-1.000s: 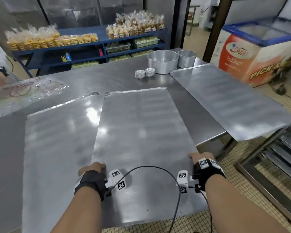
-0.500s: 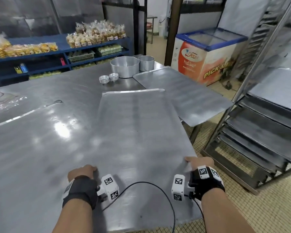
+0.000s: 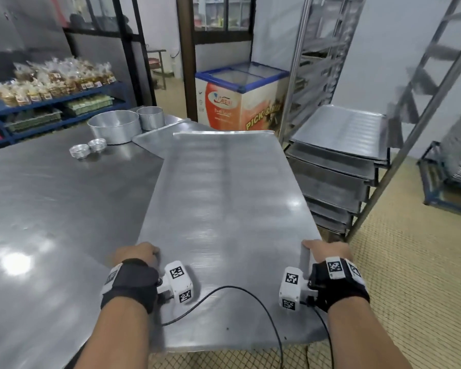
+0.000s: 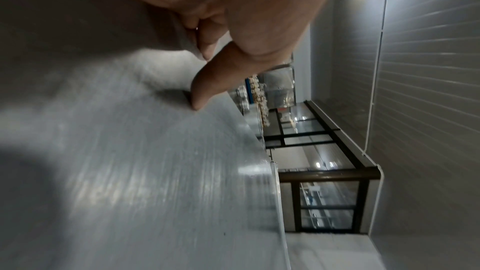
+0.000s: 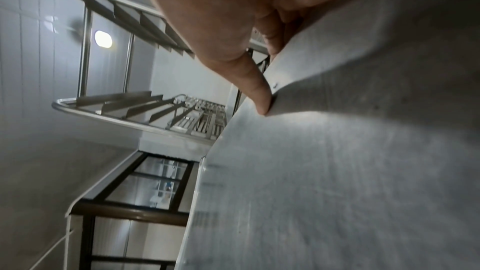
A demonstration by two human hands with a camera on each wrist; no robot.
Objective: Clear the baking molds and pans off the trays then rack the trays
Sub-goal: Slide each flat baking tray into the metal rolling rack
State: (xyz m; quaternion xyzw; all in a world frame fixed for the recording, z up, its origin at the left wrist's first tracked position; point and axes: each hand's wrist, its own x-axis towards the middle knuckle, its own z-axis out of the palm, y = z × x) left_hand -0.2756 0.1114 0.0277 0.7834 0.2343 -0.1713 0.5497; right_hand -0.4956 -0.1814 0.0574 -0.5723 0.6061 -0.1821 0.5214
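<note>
Off the table (image 3: 51,198) now, seemingly: held tray (image 3: 224,209).

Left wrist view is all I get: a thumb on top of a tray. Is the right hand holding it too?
Observer: Yes. The right hand grips the right edge of the tray, thumb on top.
Operator: Anything left on the tray?
Observer: No, the head view shows it bare. The round pans and small molds sit on the table.
Operator: Where is the rack?
Observer: The rack stands to the right, just past the tray's far end. Racked trays fill its lower slots, and the rungs above look free.
</note>
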